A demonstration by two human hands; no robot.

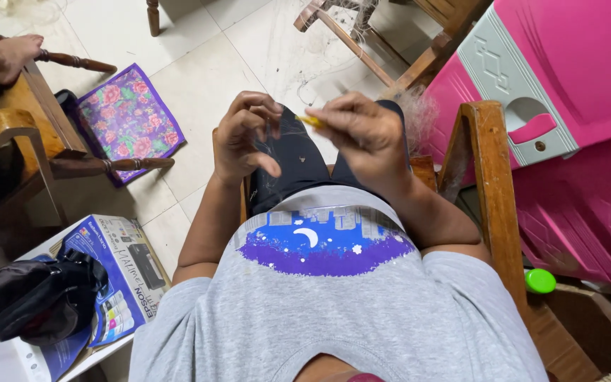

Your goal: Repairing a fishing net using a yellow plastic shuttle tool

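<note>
tiled floor (206, 64), floral bag (127, 120), pink cabinet (581, 141) around hands (305, 134)

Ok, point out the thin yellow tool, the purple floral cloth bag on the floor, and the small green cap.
thin yellow tool (311, 122), head view, on its exposed tip
purple floral cloth bag (130, 122), head view, on its middle
small green cap (539, 281), head view, on its top

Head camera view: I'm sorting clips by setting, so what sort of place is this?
Probably a room in a home: pale floor tiles, wooden armchairs, a floral cloth bag on the floor, and a pink plastic cabinet beside the seated person.
</note>
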